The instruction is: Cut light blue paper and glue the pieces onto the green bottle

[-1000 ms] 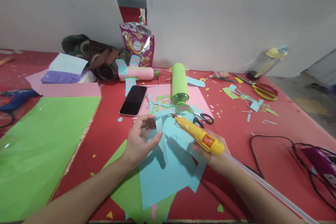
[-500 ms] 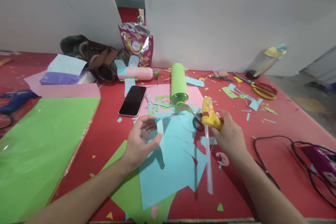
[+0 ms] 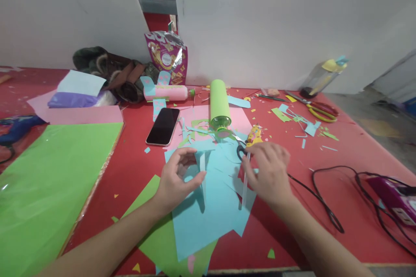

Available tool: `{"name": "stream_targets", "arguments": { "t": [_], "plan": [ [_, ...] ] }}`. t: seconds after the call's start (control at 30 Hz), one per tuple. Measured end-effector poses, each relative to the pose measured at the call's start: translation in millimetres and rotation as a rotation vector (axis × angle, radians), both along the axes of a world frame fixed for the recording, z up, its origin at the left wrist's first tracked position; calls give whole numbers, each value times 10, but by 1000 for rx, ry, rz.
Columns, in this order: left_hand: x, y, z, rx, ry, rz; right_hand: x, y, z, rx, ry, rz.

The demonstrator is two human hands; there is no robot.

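Note:
My left hand [image 3: 178, 177] pinches a folded piece of light blue paper [image 3: 203, 162] upright between thumb and fingers, above the blue sheet [image 3: 211, 220]. My right hand [image 3: 269, 172] is at the back of a yellow glue gun [image 3: 254, 135], its thumb and index finger closed around the clear glue stick [image 3: 244, 190] that sticks out toward me. The hand hides the glue gun's handle. Black-handled scissors [image 3: 240, 150] lie just left of the glue gun. Beyond them lies a green-wrapped bottle [image 3: 219, 101], its neck facing me.
A phone [image 3: 163, 126], a pink-wrapped bottle [image 3: 170, 92] and a snack bag [image 3: 167, 56] are at back left. Green sheets [image 3: 58, 181] cover the left side. Red-and-yellow-handled scissors [image 3: 323, 111] and paper scraps lie right. A black cord [image 3: 325, 201] runs near a purple box [image 3: 391, 203].
My right hand has shifted from the glue gun's handle to the glue stick behind it. The glue gun has come lower and left. My left hand keeps the blue paper, moved slightly right.

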State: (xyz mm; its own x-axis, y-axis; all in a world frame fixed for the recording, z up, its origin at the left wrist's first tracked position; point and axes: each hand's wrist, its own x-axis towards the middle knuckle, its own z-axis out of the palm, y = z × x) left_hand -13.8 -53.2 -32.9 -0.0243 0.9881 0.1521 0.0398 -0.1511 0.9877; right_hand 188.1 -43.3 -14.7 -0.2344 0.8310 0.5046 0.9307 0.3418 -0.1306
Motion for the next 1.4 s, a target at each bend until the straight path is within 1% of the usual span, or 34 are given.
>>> {"name": "stream_targets", "arguments": {
  "t": [0.03, 0.07, 0.1, 0.17, 0.27, 0.37, 0.43, 0.6, 0.67, 0.83, 0.93, 1.07, 1.13, 1.23, 1.33, 1.4],
  "plan": [
    [3, -4, 1, -4, 10, -2, -94, -50, 5, -9, 78, 152],
    [5, -9, 1, -6, 20, -4, -186, -99, 5, -53, 134, 280],
    [6, -13, -1, -6, 29, -3, -273, -142, -1, -99, 172, 357],
    [5, -20, -9, 1, 43, 2, -414, -205, -21, -125, 211, 416],
    [1, -23, -31, 9, 43, 15, -530, -229, -55, -120, 229, 389],
    [-1, -18, -47, 6, 18, 24, -558, -205, -71, -93, 254, 344],
    [0, -15, -42, 14, 17, 19, -548, -185, -74, -71, 278, 322],
    [9, -18, 22, 43, 138, 47, -463, -125, -97, -16, 330, 292],
    [12, -26, 45, 54, 145, 46, -416, -91, -117, -8, 353, 274],
    [-13, -41, 55, 59, 108, -9, -331, -27, -144, -51, 415, 245],
    [-55, -14, 53, 66, 91, 10, -298, -4, -121, -101, 441, 250],
    [-121, 62, 49, 128, 115, 47, -230, 52, -58, -202, 478, 313],
    [-144, 96, 42, 123, 134, -9, -186, 92, -22, -279, 489, 355],
    [-159, 120, 41, 69, 130, -186, -120, 141, 22, -392, 484, 439],
    [-162, 119, 62, -45, 142, -383, -75, 163, 52, -482, 470, 497],
    [-162, 117, 85, -129, 164, -458, -63, 165, 68, -530, 458, 517]
  ]
}}
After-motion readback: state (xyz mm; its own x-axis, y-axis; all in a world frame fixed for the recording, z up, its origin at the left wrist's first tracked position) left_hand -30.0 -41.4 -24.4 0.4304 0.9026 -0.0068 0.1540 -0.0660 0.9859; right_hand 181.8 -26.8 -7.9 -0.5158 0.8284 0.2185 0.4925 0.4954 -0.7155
